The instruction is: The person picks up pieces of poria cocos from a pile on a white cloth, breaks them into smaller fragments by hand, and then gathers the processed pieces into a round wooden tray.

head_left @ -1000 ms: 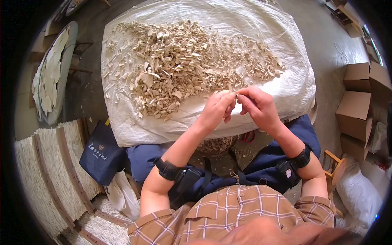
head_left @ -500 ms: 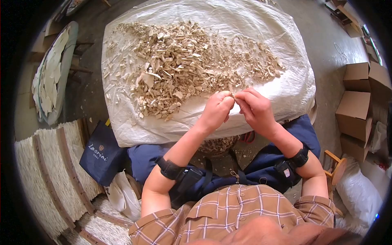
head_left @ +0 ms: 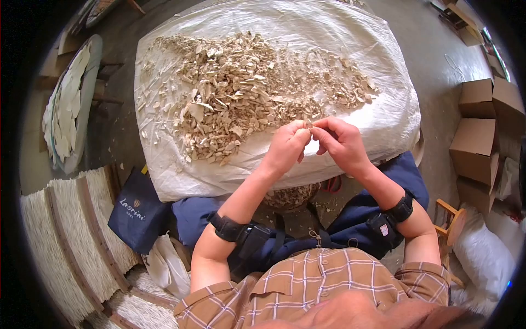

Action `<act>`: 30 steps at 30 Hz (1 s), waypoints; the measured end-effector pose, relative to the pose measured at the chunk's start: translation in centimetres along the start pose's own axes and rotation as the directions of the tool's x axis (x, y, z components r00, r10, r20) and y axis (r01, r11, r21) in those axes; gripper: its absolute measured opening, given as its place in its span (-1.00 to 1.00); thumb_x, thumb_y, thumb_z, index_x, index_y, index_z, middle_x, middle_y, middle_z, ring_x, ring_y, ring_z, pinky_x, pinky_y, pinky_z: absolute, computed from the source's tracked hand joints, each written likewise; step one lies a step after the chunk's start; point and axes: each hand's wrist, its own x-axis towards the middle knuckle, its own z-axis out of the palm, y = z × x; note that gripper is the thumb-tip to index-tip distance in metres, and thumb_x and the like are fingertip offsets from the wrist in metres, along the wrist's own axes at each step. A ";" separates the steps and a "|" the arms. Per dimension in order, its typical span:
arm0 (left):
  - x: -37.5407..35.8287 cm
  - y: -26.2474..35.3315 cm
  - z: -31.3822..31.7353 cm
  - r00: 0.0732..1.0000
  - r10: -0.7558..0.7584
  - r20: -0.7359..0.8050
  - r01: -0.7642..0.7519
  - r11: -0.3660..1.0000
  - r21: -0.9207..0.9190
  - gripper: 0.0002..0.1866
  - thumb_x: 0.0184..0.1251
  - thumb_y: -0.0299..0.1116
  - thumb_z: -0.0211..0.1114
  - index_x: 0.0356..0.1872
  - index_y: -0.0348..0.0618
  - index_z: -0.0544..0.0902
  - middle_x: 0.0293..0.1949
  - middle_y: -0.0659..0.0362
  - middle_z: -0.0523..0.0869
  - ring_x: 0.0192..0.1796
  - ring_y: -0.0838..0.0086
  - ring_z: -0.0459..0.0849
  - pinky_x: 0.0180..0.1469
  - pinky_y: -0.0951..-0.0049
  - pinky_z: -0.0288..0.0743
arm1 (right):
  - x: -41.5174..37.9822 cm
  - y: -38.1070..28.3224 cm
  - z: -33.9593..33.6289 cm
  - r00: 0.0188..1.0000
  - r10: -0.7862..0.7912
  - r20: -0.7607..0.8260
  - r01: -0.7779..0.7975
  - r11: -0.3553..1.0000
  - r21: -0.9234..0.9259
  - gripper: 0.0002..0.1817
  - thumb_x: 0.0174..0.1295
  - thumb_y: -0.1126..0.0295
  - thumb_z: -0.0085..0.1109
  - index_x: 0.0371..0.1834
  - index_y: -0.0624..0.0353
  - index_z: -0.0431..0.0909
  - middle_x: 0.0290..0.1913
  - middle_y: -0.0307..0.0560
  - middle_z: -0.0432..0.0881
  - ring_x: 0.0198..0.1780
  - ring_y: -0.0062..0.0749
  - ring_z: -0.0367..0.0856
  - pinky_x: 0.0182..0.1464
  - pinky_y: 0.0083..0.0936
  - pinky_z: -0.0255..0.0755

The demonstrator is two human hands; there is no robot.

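My left hand (head_left: 287,143) and my right hand (head_left: 344,143) meet at the near edge of a heap of dry beige chips (head_left: 224,93). Thumb and forefinger of each are pinched together, fingertips almost touching. A small brownish chip (head_left: 309,125) shows between them; its exact shape is mostly covered by the fingers. The heap has larger flakes at the left and finer crumbs at the right. It lies on a white woven cloth (head_left: 383,118) spread over a table in front of my lap.
A basket of similar chips (head_left: 290,197) stands beneath the table edge. At the left are stacked racks of thin white strips (head_left: 60,241), a dark blue bag (head_left: 137,211) and a round tray of pale sheets (head_left: 71,104). Cardboard boxes (head_left: 474,137) and a wooden stool (head_left: 452,222) stand at the right.
Both hands stay together at nearly the same spot, with a slight shift of the fingers around the small chip. The whole view has moved a little.
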 end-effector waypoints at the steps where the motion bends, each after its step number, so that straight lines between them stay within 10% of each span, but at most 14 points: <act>1: 0.1 -0.2 0.0 1.000 0.000 0.001 0.000 1.000 -0.002 -0.86 0.17 -0.39 -0.07 -0.53 -0.16 0.38 -0.67 0.38 0.28 -0.66 0.73 0.21 -0.66 0.65 0.24 | 0.0 0.1 -0.1 1.000 0.001 -0.001 -0.001 1.000 -0.002 -0.88 0.14 0.49 0.05 -0.35 0.34 0.50 -0.53 -0.20 0.50 -0.58 -0.68 0.46 -0.54 -0.72 0.33; 4: 0.0 -0.3 0.1 0.999 0.048 0.004 -0.048 0.999 -0.001 -0.84 0.21 -0.36 -0.06 -0.52 -0.16 0.38 -0.66 0.36 0.29 -0.65 0.72 0.23 -0.64 0.66 0.25 | 0.2 0.2 -0.2 0.977 -0.214 0.008 0.210 0.951 -0.226 -0.88 0.14 0.48 0.06 -0.34 0.34 0.51 -0.54 -0.20 0.50 -0.57 -0.68 0.46 -0.54 -0.72 0.33; 12: -0.1 0.3 0.8 0.998 0.053 0.031 -0.047 0.984 -0.171 -0.79 0.24 -0.33 -0.03 -0.55 -0.17 0.36 -0.67 0.33 0.29 -0.64 0.68 0.22 -0.62 0.64 0.23 | 0.7 0.0 -1.1 0.970 0.235 0.059 -0.237 0.872 0.429 -0.83 0.13 0.39 0.07 -0.34 0.29 0.53 -0.55 -0.26 0.48 -0.60 -0.65 0.43 -0.51 -0.71 0.41; 30: 0.1 -0.1 0.7 0.986 -0.131 0.108 0.164 0.895 -0.416 -0.80 0.20 -0.28 -0.05 -0.51 -0.16 0.41 -0.64 0.30 0.34 -0.65 0.63 0.26 -0.58 0.56 0.24 | 0.9 0.9 -1.0 0.988 0.143 0.065 -0.157 0.930 0.332 -0.81 0.13 0.36 0.11 -0.30 0.28 0.56 -0.51 -0.27 0.54 -0.56 -0.72 0.40 -0.50 -0.76 0.32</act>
